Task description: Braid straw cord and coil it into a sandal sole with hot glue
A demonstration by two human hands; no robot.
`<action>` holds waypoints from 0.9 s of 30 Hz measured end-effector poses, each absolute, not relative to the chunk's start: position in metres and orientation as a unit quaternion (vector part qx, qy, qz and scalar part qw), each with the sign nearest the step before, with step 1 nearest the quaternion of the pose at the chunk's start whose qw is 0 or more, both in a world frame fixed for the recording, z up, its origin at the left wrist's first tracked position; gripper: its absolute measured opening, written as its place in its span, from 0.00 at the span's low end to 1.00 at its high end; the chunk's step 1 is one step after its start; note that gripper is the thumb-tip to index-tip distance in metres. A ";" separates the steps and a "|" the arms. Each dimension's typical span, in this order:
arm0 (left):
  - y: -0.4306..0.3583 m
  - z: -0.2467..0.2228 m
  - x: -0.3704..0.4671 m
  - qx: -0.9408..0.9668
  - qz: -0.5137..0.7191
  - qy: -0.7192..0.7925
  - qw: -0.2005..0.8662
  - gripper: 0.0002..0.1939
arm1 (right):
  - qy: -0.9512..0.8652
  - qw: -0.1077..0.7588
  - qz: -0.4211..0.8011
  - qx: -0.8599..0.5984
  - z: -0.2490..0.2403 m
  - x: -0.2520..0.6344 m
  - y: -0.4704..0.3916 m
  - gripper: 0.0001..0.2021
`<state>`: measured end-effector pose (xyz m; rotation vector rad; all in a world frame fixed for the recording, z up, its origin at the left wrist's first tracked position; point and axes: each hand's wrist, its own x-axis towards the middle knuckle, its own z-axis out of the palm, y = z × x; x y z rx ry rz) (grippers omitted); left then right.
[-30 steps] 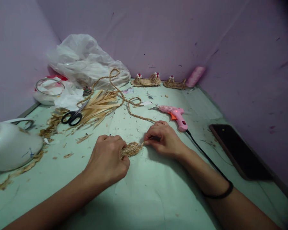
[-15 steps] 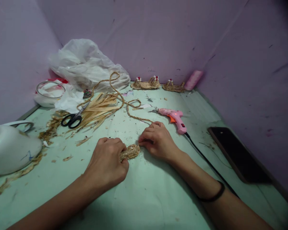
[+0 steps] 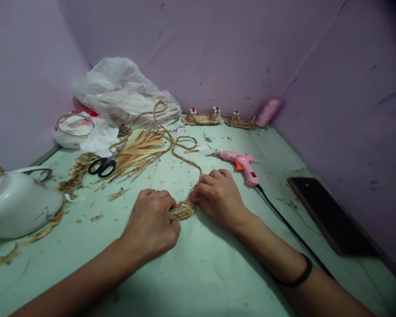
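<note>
A small flat piece of coiled straw rope (image 3: 184,210) lies low over the table, its rounded end showing between the hands. My left hand (image 3: 154,220) is closed around its other end, which the fingers hide. At the rounded edge, my right hand (image 3: 219,198) pinches a braided straw rope (image 3: 188,159) against or close to the coil. From those fingers the rope runs away across the table in loose loops. Just beyond the right hand, a pink glue gun (image 3: 240,164) rests on its side, its nozzle pointing left.
Black-handled scissors (image 3: 102,167) lie on straw strips (image 3: 138,152) at the left. Behind are a plastic bag (image 3: 125,92), a bowl (image 3: 71,140) and two beaded straw pieces (image 3: 203,119). A phone (image 3: 331,215) lies right, near the black cord (image 3: 292,229); a white rounded object (image 3: 23,204) stands left.
My right fingers have stayed by the coil's edge while the rope behind them has shifted, now bending down to the coil on the hand's left side. The view has moved slightly.
</note>
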<state>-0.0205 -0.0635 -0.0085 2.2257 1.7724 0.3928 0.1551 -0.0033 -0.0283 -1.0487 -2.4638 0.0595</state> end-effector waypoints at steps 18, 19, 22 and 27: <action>-0.061 -0.009 -0.025 0.783 0.128 0.595 0.128 0.08 | -0.906 0.233 0.131 -0.327 -0.026 0.153 -0.033 0.03; -0.061 -0.009 -0.025 0.785 0.129 0.593 0.124 0.07 | -0.906 0.242 0.133 -0.321 -0.028 0.150 -0.034 0.04; -0.061 -0.008 -0.025 0.799 0.127 0.576 0.118 0.07 | -0.895 0.274 0.135 -0.325 -0.033 0.145 -0.038 0.04; -0.060 -0.010 -0.023 0.807 0.134 0.567 0.101 0.05 | -0.890 0.274 0.084 -0.354 -0.035 0.138 -0.043 0.05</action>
